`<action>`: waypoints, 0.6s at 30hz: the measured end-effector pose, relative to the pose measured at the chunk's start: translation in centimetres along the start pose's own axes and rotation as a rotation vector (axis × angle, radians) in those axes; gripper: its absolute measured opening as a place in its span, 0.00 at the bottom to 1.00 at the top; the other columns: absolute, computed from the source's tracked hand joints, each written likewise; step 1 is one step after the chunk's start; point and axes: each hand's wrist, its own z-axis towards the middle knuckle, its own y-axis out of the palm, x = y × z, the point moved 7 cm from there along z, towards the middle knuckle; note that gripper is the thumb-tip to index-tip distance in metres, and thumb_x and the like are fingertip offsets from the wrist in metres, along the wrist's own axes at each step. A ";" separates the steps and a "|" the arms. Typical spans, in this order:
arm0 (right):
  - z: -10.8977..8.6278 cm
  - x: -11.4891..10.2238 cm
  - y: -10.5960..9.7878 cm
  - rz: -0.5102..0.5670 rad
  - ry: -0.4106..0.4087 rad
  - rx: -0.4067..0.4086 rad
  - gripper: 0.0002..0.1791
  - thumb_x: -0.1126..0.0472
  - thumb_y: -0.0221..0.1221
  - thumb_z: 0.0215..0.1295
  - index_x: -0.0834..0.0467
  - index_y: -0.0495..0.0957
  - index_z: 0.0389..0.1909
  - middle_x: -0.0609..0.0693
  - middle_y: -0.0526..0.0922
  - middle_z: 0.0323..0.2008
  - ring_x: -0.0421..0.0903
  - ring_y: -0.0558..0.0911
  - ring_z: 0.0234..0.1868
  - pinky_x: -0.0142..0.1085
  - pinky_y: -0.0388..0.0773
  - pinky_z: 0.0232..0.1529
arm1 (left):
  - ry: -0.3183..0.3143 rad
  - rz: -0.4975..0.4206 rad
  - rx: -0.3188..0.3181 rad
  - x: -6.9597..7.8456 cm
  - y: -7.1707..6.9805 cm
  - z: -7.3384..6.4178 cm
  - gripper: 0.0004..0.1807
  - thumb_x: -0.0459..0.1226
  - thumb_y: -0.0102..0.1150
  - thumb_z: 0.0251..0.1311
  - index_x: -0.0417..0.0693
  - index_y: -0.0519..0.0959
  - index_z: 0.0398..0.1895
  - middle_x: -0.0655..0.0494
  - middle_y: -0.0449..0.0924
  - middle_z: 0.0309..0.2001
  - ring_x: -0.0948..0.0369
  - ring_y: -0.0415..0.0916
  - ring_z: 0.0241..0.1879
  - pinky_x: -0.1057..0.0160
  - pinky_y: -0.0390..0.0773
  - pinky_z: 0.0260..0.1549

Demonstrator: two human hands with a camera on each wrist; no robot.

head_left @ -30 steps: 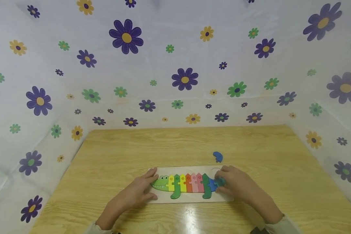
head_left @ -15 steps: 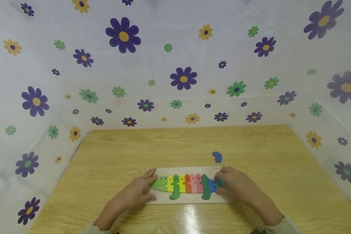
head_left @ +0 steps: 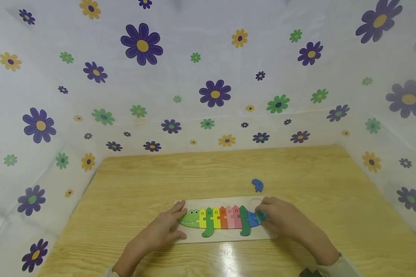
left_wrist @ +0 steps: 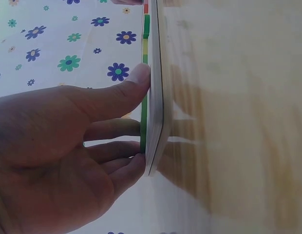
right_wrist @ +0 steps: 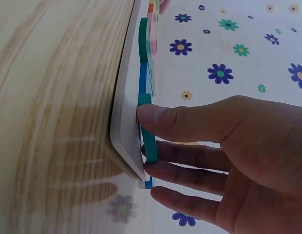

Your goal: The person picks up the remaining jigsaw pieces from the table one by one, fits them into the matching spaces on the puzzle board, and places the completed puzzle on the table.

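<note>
A wooden crocodile puzzle board (head_left: 225, 236) lies on the table, with several coloured pieces joined in a row behind the green head (head_left: 190, 219). At its left end my left hand (head_left: 159, 231) rests with thumb and fingers spread along the board and head; in the left wrist view the thumb (left_wrist: 139, 75) touches the board's side. My right hand (head_left: 287, 219) pinches a teal puzzle piece (right_wrist: 149, 141) between thumb and fingers at the tail end, beside a blue piece (head_left: 251, 219). The right fingers partly cover the teal piece; whether it lies fully flat I cannot tell.
A loose blue curved puzzle piece (head_left: 258, 185) lies on the wooden table (head_left: 180, 173) behind the board's right end. A curved outline (head_left: 255, 200) shows on the board near the right fingers. White flower-patterned cloth (head_left: 180, 77) encloses the table's back and sides.
A little more of the teal piece shows beside the right fingers, next to the blue piece. Both hands stay nearly in place; the head view shifts slightly.
</note>
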 end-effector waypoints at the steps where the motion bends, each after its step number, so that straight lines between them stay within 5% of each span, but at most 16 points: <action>1: 0.0 0.0 0.0 0.001 -0.002 -0.001 0.17 0.64 0.76 0.53 0.57 0.87 0.46 0.49 0.85 0.43 0.48 0.84 0.46 0.44 0.85 0.48 | 0.002 0.001 0.001 0.0 0.0 0.0 0.41 0.43 0.73 0.61 0.34 0.68 0.73 0.40 0.52 0.80 0.44 0.49 0.79 0.43 0.57 0.73; 18: 0.2 0.2 0.1 0.028 -0.039 0.009 0.17 0.65 0.76 0.53 0.58 0.87 0.45 0.50 0.85 0.45 0.49 0.84 0.48 0.45 0.85 0.50 | 0.014 -0.005 0.001 0.2 -0.1 -0.2 0.41 0.43 0.71 0.63 0.32 0.67 0.73 0.39 0.50 0.80 0.43 0.48 0.79 0.41 0.56 0.73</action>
